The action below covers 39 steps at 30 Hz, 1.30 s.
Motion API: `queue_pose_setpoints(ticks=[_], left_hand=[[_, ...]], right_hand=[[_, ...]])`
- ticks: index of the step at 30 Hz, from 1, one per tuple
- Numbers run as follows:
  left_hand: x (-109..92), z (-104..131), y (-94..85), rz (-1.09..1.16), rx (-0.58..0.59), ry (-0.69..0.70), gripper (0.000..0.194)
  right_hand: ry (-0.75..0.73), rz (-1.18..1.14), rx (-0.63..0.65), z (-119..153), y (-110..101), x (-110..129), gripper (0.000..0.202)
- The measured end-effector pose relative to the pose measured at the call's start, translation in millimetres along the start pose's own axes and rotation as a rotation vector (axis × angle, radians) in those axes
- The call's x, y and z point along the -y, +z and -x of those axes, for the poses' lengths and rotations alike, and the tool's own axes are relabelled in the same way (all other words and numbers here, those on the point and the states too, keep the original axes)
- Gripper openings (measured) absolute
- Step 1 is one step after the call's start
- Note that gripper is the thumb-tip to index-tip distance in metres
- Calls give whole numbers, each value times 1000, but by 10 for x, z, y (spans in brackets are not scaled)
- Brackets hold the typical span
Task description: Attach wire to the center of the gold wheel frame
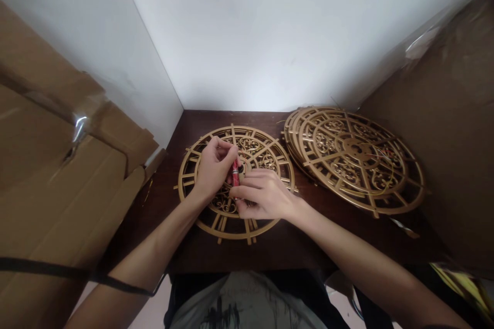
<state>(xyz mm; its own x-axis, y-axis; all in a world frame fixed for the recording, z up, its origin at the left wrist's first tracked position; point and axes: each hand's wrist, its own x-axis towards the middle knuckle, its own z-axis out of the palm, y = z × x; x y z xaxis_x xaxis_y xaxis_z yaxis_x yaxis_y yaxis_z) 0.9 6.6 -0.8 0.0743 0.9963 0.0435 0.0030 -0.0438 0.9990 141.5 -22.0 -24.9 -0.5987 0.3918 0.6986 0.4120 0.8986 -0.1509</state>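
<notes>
Over the gold openwork disc [238,234] lying flat on the dark bench [301,254], the left hand [216,164] pinches the upper end of a small red item [235,174] while the right hand [264,194], fingers curled, closes around its lower end

Legible text: none. At 6 o'clock, the shirt [247,306] carries a faint reddish line of lettering, blurred, with darker print beneath it; neither yields a word. At the centre, the round gold frame [231,235] has grouped straight bars in its outer band, resembling Roman numeral strokes; values cannot be confirmed. Similar bars on the stacked gold frames [357,149] at 3 o'clock, also uncertain. Red tool [235,175], at the centre, partly covered by fingers: no readable marking.
</notes>
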Motion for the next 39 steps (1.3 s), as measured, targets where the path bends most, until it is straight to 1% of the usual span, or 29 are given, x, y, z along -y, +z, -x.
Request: queue_pose_setpoints(ticks=[10, 14, 19, 28, 33, 37, 39], left_hand=[[1, -3, 4, -5, -4, -8, 20], [37, -28, -14, -39, -46, 48, 19], [52, -33, -21, -28, -28, 47, 20], [42, -41, -35, -45, -44, 61, 21], [-46, -27, -37, 38, -29, -10, 22], [-73, -30, -39, 48, -18, 5, 22], [-55, -40, -49, 45, -11, 18, 22]], right_hand=[[23, 11, 42, 0, -15, 11, 20], [13, 19, 86, 19, -7, 4, 20], [3, 28, 129, 30, 3, 3, 21], [7, 2, 64, 14, -17, 1, 19], [27, -33, 26, -16, -35, -7, 21], [47, -99, 35, -18, -48, -1, 21], [86, -147, 40, -14, -62, 4, 21]])
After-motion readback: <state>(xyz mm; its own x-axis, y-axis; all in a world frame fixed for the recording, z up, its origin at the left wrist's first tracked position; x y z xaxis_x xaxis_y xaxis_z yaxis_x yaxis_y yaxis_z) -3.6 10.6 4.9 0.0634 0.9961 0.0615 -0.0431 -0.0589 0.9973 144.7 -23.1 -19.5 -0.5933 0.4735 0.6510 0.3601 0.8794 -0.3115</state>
